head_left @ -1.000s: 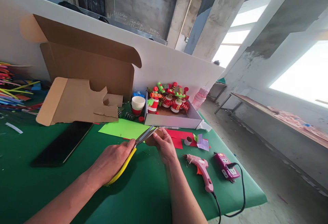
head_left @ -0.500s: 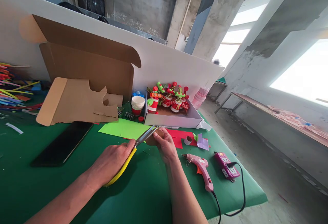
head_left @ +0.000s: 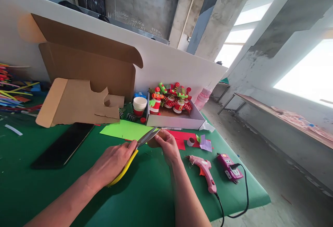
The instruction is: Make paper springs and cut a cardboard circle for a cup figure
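Green desk [head_left: 145, 199]; left hand [head_left: 114, 161] curled round yellow-handled scissors [head_left: 126, 168], right hand [head_left: 169, 147] pinched brown card [head_left: 154, 143] at dial's centre; blades [head_left: 147, 137] lay at card, cutting apparently unfinished; decorated cups [head_left: 178, 107] stood assembled in box [head_left: 174, 122], one o'clock.

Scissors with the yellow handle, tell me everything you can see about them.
The scissors have grey, metallic-looking blades and a bright yellow, plastic-looking handle, partly hidden by the left hand gripping it. They are held above the green tabletop, blades pointing forward and to the right, slightly parted. The blades meet a brown piece held in the right hand; whether they are cutting into it cannot be told. The pivot is not clearly visible.
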{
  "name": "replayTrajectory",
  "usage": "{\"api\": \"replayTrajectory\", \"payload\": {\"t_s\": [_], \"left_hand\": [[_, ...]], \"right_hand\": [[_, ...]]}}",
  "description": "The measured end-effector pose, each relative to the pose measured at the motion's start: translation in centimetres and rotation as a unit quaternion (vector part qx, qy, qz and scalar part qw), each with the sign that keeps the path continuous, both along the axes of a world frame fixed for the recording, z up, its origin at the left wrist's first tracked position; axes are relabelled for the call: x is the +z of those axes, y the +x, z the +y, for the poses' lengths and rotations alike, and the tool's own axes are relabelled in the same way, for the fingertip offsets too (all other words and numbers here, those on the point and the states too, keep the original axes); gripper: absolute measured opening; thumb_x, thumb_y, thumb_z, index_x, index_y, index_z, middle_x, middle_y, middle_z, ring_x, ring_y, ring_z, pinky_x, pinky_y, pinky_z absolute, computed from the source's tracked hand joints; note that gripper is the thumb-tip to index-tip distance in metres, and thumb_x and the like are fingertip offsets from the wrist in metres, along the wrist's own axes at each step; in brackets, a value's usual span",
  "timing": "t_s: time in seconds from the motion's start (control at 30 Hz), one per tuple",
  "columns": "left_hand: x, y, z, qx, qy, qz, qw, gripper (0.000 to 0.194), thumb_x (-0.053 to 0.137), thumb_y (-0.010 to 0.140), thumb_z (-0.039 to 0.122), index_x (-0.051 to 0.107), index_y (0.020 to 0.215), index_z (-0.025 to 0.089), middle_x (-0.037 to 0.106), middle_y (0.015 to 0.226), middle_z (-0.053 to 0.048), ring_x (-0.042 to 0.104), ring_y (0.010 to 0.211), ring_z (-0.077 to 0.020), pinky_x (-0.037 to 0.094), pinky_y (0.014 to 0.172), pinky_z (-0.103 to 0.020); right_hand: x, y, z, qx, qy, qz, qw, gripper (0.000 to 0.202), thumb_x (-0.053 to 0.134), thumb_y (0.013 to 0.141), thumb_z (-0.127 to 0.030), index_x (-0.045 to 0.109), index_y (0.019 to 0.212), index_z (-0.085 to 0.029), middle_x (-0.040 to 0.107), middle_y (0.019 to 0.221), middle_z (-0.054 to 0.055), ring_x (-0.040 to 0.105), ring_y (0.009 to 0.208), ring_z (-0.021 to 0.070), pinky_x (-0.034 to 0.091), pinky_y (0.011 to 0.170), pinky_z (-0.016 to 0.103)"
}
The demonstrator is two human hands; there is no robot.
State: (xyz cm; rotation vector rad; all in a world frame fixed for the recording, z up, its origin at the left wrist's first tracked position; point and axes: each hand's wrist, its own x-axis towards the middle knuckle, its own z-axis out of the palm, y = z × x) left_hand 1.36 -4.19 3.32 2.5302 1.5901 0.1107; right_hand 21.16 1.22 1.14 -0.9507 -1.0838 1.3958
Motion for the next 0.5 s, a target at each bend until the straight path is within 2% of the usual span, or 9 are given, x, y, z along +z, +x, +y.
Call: {"api": "replayTrajectory", "payload": {"t_s": [0.3, 0.5], "left_hand": [[-0.14, 0.03, -0.06, -0.001, 0.023, -0.022, 0.999, 0.038, 0.022, 0.090, 0.005, 0.048, 0.115, 0.014, 0.065, 0.085, -0.009, 0.064, 0.066, -0.0205, 0.051, 0.059, -0.032], [-0.12, -0.06, -0.03, -0.011, 0.012, -0.018, 1.000, 0.039, 0.023, 0.087, 0.003, 0.047, 0.116, 0.013, 0.064, 0.082, -0.009, 0.063, 0.060, -0.0186, 0.049, 0.054, -0.028]], "right_hand": [[0.13, -0.15, -0.15, 0.016, 0.025, -0.035, 0.999, 0.038, 0.086, 0.058, -0.049, 0.068, 0.074, -0.019, 0.063, 0.068, -0.001, 0.056, 0.066, 0.0144, 0.046, 0.067, 0.027], [0.23, -0.19, -0.18, 0.013, 0.023, -0.033, 0.999, 0.036, 0.086, 0.058, -0.047, 0.069, 0.074, -0.020, 0.065, 0.071, 0.000, 0.057, 0.067, 0.0144, 0.046, 0.067, 0.027]]}}
